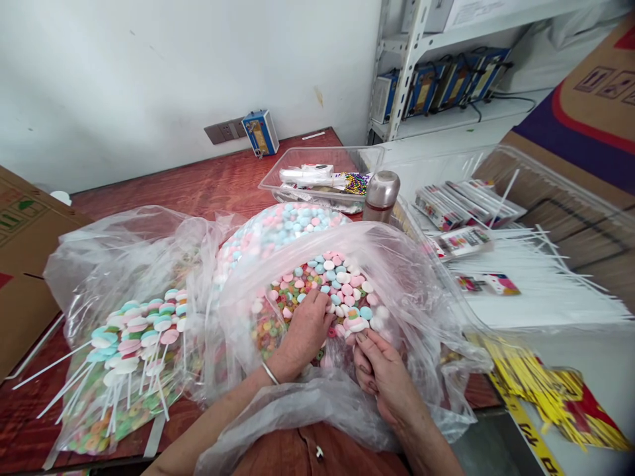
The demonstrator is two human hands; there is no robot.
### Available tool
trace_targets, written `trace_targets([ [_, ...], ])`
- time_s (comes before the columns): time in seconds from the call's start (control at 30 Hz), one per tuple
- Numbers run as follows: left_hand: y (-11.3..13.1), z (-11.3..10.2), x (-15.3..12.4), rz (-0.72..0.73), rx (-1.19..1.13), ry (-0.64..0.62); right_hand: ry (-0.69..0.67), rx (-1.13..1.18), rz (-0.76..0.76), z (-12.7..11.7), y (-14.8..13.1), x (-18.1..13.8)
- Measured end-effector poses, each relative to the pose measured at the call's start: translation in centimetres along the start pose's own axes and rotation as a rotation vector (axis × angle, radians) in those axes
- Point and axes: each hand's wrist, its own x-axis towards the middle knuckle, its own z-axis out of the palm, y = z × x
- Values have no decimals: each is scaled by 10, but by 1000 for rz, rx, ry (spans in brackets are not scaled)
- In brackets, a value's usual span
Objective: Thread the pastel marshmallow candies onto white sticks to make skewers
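Note:
Both my hands reach into a big clear plastic bag [397, 264] full of pink, blue and white round candies [342, 277] and coloured ring candies [265, 327]. My left hand [305, 327], a bangle at the wrist, is curled down into the candy pile, its fingertips buried. My right hand [381, 373] is beside it, fingers bent together and pinching at the candies near the bag's front. What either hand holds is hidden. To the left, another clear bag [99, 264] holds finished candy skewers on white sticks [133, 337].
A pile of white sticks [536, 277] and printed packets [466, 239] fill a clear tray on the right. A metal flask [381, 195], a clear box [317, 158], cardboard boxes [24, 264] and a shelf [446, 79] surround the red wooden table [198, 185].

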Motion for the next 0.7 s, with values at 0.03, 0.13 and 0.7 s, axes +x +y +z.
trace_targets([
  [0.03, 0, -1, 2, -12, -17, 3, -4, -33, -10, 0, 0, 0],
  [0.13, 2, -9, 6, -92, -163, 14, -36, -262, -83, -4, -1, -5],
  [0.7, 10, -25, -7, -380, -1260, -161, 263, -948, -569, 24, -23, 10],
])
